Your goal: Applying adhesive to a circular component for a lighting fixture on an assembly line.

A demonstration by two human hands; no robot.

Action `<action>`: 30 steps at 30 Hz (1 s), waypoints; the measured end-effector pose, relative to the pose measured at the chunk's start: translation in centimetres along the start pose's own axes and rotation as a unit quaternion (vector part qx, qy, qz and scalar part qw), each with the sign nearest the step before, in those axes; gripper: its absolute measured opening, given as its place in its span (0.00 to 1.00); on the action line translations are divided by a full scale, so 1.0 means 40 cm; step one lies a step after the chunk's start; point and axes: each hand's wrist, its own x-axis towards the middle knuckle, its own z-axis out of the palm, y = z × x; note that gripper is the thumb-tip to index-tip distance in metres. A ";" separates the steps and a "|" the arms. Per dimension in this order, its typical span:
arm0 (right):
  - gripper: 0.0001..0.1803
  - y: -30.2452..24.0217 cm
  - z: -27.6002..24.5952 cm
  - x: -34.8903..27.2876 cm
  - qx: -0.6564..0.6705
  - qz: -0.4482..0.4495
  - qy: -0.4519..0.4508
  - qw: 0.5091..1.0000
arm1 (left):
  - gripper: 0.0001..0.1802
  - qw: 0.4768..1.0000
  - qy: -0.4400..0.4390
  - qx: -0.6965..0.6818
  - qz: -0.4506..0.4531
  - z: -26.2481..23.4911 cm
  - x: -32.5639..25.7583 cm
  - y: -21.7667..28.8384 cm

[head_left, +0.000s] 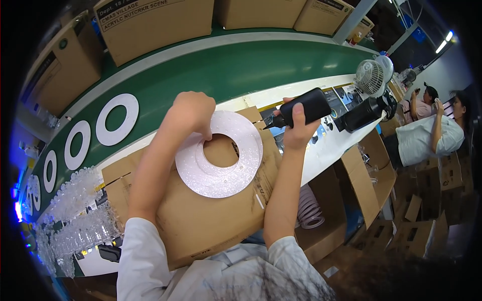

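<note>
My left hand presses its fingers on the far rim of a white flat ring that lies on a brown cardboard sheet in front of me. A smaller white ring seems to sit on top of it around the hole. My right hand grips a black squeeze bottle with a pointed nozzle. The nozzle points left, just beyond the ring's right edge.
Several white rings lie along the green conveyor belt. Clear plastic pieces pile at the left. Cardboard boxes stand behind the belt. A second black bottle and a small fan sit right. Two people are at the far right.
</note>
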 end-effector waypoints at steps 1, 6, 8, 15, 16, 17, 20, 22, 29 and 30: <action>0.23 0.002 -0.002 0.001 0.003 0.001 0.002 1.000 | 0.24 1.000 -0.005 0.002 0.000 0.003 0.005 -0.003; 0.23 0.006 0.002 0.004 0.017 0.001 0.009 1.000 | 0.20 0.997 0.061 -0.010 -0.052 -0.008 0.004 -0.059; 0.24 0.004 0.002 0.005 0.020 0.001 -0.005 1.000 | 0.20 0.993 0.096 -0.013 -0.070 -0.026 0.007 -0.104; 0.25 0.011 0.009 -0.009 -0.001 0.037 -0.020 0.999 | 0.24 0.906 0.159 -0.251 -0.302 0.058 0.099 -0.307; 0.25 0.016 0.008 -0.011 -0.011 0.050 -0.031 0.998 | 0.25 0.885 0.180 -0.255 -0.346 0.087 0.114 -0.329; 0.22 0.012 0.027 -0.013 -0.009 0.040 -0.049 0.998 | 0.27 0.882 0.208 -0.188 -0.380 0.140 0.138 -0.374; 0.20 0.025 0.032 -0.017 -0.055 0.057 -0.104 0.991 | 0.24 0.876 0.181 -0.115 -0.432 0.212 0.160 -0.424; 0.17 0.014 0.028 -0.018 -0.066 0.065 -0.112 0.989 | 0.22 0.881 0.181 -0.105 -0.425 0.181 0.150 -0.392; 0.15 0.027 0.011 -0.028 -0.128 0.103 -0.202 0.965 | 0.33 0.850 0.353 -0.370 0.129 -0.034 0.040 -0.091; 0.15 0.027 0.015 -0.027 -0.128 0.106 -0.204 0.965 | 0.36 0.839 0.301 -0.409 0.193 -0.038 0.024 -0.044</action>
